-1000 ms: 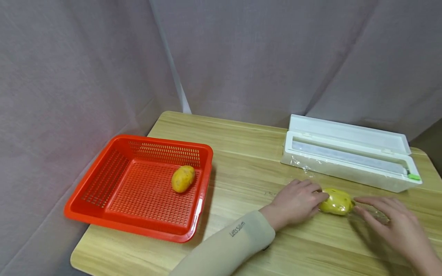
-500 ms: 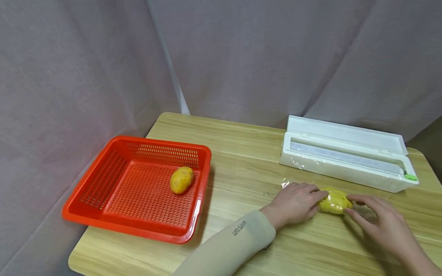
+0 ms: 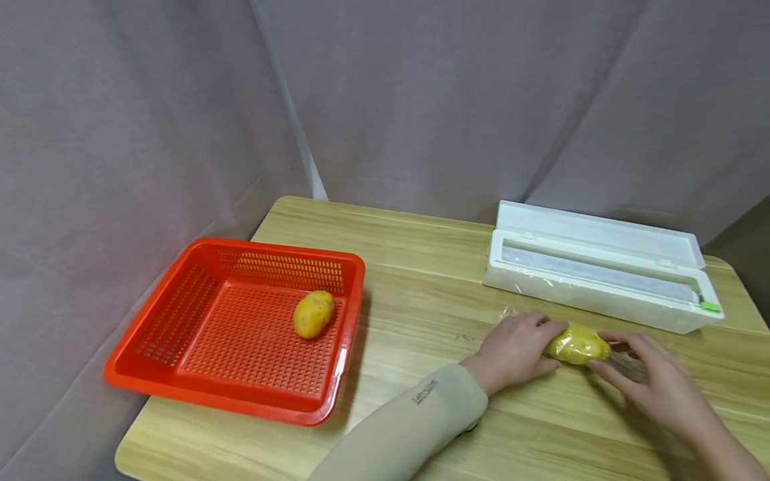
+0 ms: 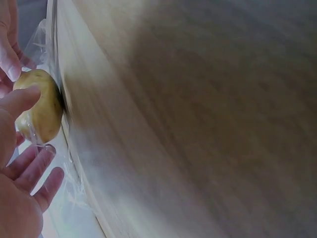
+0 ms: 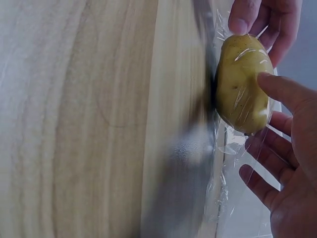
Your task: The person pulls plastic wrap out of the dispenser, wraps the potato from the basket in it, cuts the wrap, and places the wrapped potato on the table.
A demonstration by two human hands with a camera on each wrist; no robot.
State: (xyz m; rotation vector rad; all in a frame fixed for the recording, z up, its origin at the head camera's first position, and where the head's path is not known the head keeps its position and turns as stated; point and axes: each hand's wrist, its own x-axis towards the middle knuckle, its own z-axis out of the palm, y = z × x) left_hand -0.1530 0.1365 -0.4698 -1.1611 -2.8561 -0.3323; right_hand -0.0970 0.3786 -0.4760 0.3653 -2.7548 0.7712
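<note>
A yellow potato [image 3: 579, 344] with clear cling film drawn over it lies on the wooden table. My left hand [image 3: 516, 352] holds its left end, the thumb resting on the skin in the left wrist view. At the other end, my right hand [image 3: 652, 384] grips the potato between thumb and fingers. In the right wrist view, the right thumb presses the film-covered side, while lower fingers spread over loose film [image 5: 225, 173]. Film also sticks out past the left hand. The potato's underside is hidden.
A white cling film box [image 3: 592, 294] with its lid up and a green slider [image 3: 710, 306] at its right end stands behind the hands. On the left, a red basket [image 3: 337, 394] holds another potato [image 3: 313, 314]. A grey curtain [image 3: 421, 100] hangs behind the table [image 3: 415, 267].
My right hand has come in leftward, from the film beside the potato to a hold on its right end. The left hand keeps its place at the left end. The view has shifted slightly.
</note>
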